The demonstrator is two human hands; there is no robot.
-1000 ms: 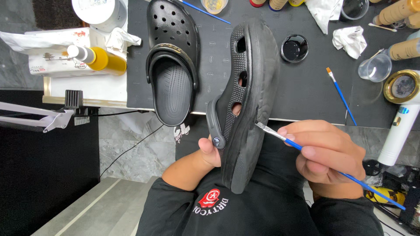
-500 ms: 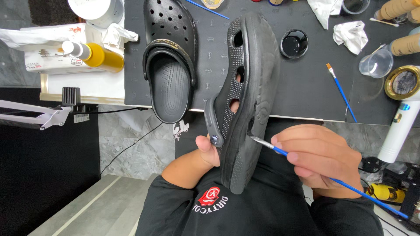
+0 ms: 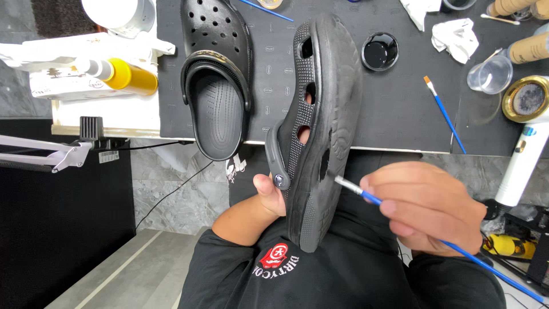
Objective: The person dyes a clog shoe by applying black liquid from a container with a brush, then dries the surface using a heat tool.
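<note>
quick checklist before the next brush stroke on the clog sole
1. Left hand grips the held clog, sole turned to the brush: ok.
2. Right hand holds the blue paintbrush: ok.
3. Brush tip meets the glossy patch on the sole: ok.
4. Paint left on the bristles: cannot tell.
5. Open dish of black paint on the mat, apart from other things: ok.
6. Second clog overhangs the table edge: not ok.
</note>
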